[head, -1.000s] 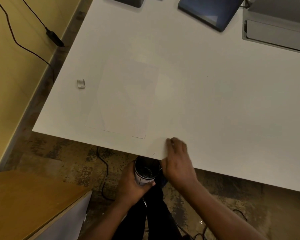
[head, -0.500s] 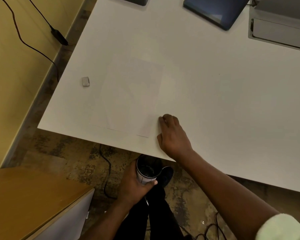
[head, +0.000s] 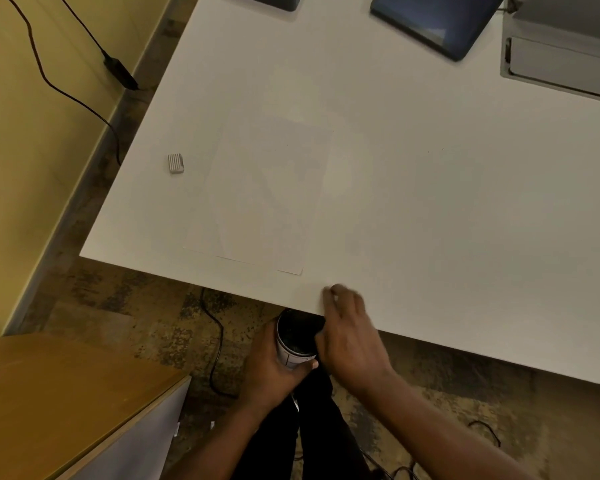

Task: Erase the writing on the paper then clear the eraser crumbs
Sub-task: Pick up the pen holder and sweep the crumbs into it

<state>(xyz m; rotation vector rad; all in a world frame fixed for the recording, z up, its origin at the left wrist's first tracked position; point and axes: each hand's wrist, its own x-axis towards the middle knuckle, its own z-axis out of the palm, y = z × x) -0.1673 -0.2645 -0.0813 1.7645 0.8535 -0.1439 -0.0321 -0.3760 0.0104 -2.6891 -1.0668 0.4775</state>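
Right hand (head: 350, 336): fingers (head: 340, 297) roughly straight, close together, flat on the table (head: 430, 220) at its front edge, blurred. Left hand (head: 274, 372) wraps the cup (head: 297, 341) just under that edge. Paper (head: 260, 195) near the front-left corner looks blank and the eraser (head: 176, 163) is set apart at its left, so erasing is likely done and this is crumb sweeping. Crumbs are too small to see. Room to sweep rightward; tablet (head: 433, 22) is well back.

No readable text, label or number shows anywhere in the view.
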